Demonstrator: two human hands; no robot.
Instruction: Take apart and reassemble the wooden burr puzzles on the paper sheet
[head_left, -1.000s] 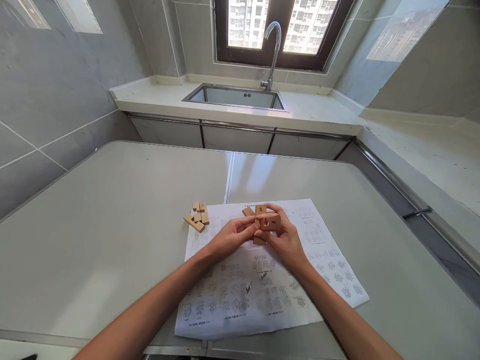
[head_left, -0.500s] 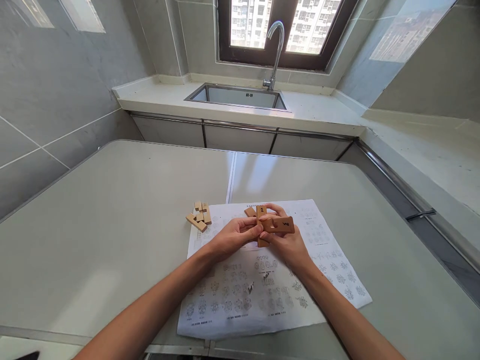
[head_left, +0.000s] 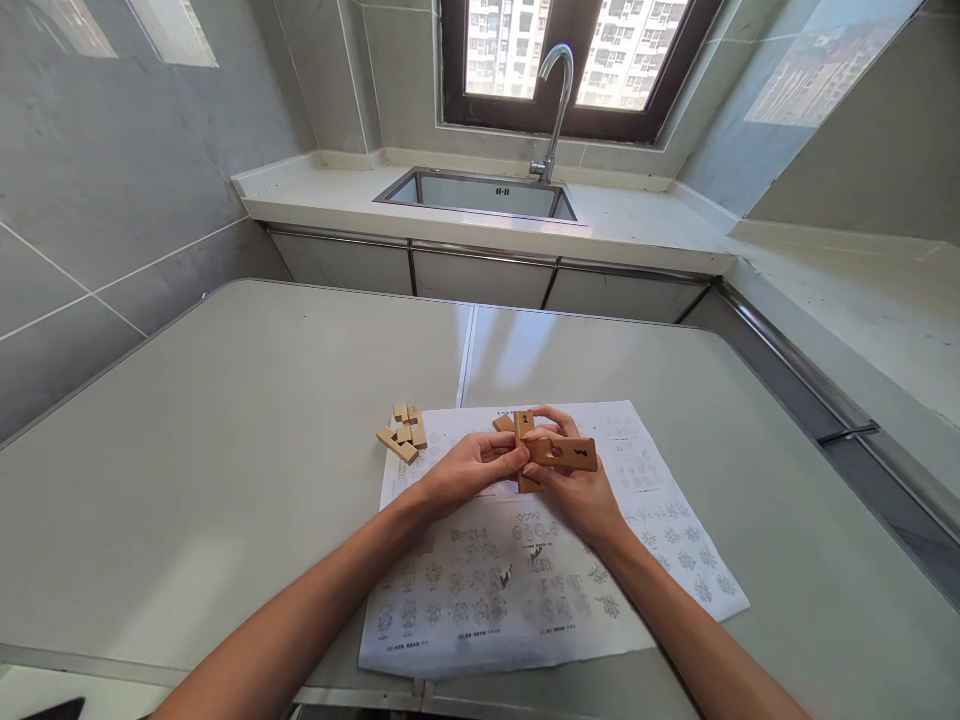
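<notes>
My left hand (head_left: pixel 480 462) and my right hand (head_left: pixel 581 495) meet over the printed sheet (head_left: pixel 442 640). My left fingers and thumb pinch an upright brown wooden puzzle piece (head_left: pixel 524 422) marked 2. Crossing it, and pointing right, is a second wooden puzzle piece (head_left: pixel 577 455) with a notch and a dark mark, gripped by my right hand. The two pieces touch; how they interlock is hidden by my fingers. Another wooden piece (head_left: pixel 502 424) shows partly behind my left fingers; whether it is joined to them I cannot tell.
Several lighter wooden blocks (head_left: pixel 405 435) lie grouped at the sheet's upper left corner. The sheet carries puzzle diagrams and lies on a pale table (head_left: pixel 225 450) with a centre seam. Beyond stand a counter with a sink (head_left: pixel 480 200) and a tap (head_left: pixel 559 100).
The notched piece in my right hand has shifted slightly to the right and tipped a little downward. Both hands keep hold, and the whole view has moved a touch.
</notes>
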